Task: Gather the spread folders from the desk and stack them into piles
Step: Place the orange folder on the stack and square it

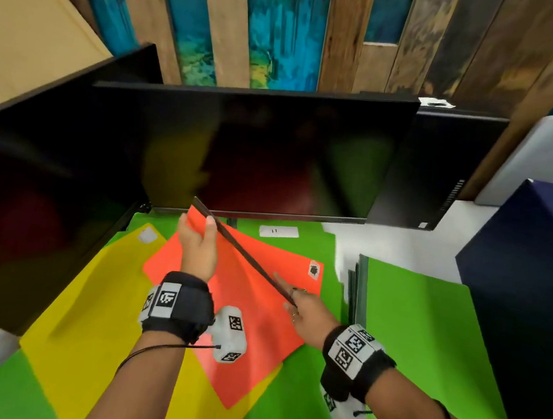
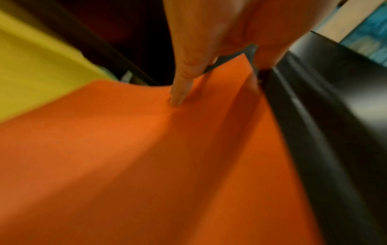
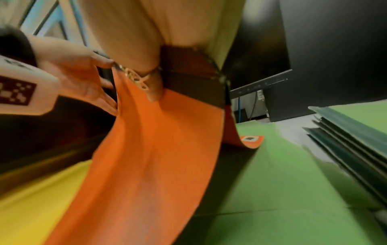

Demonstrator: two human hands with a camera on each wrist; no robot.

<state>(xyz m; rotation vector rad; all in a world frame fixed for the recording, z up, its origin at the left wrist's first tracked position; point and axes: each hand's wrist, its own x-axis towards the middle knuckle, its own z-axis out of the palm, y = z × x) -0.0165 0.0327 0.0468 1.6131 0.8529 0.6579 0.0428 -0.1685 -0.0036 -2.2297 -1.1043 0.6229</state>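
head view, orange folder (image 1: 249, 313) edge between hands

Orange folder (image 1: 248, 326) matt card; monitor (image 1: 274, 154) glossy; wall (image 1: 344, 27) rough wood.

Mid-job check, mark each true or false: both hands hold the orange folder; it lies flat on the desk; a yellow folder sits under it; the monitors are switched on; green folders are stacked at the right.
1. Both the left hand and right hand hold the orange folder. True.
2. It lies flat. False: its far edge is lifted.
3. A yellow folder sits under it. True.
4. The monitors are on. False: the screens are dark.
5. Green folders are stacked at the right. True.
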